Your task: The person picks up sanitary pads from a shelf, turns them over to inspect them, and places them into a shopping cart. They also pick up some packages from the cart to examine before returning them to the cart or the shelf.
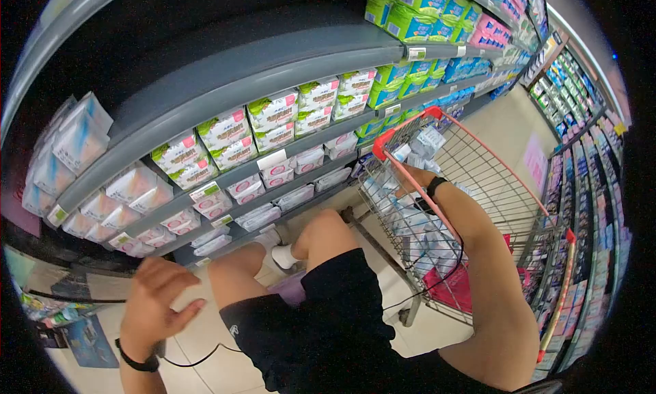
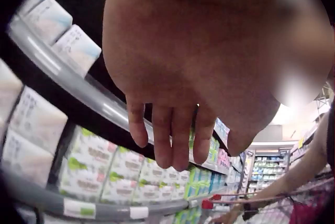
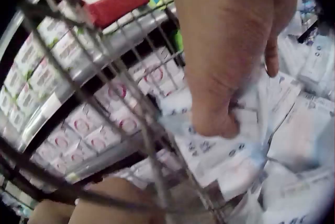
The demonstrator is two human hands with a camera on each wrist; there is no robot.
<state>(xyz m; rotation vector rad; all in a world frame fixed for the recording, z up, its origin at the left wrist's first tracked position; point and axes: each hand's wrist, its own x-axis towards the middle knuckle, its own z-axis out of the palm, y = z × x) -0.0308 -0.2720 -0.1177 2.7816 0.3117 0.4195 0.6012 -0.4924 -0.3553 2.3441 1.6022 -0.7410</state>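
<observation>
My right hand [image 1: 412, 181] reaches over the red rim into a wire shopping cart [image 1: 509, 189]. Its thumb presses into a white soft pack [image 3: 225, 156] with pale blue and peach print, and the other fingers are bent around the far side, mostly hidden by the hand. More white plastic packs [image 1: 424, 247] are heaped around it. My left hand [image 1: 158, 302] hangs in the air in front of the shelves with nothing in it. Seen from its wrist, the palm [image 2: 188, 56] shows with fingers extended.
Shelves [image 1: 273, 66] to the left carry green-and-white packs [image 1: 225, 138], green packs [image 1: 410, 18] and white packs with peach print [image 1: 82, 141]. A pink item [image 1: 444, 284] lies low in the cart. Stocked shelving [image 1: 581, 257] lines the right side. Cables run from both wrists.
</observation>
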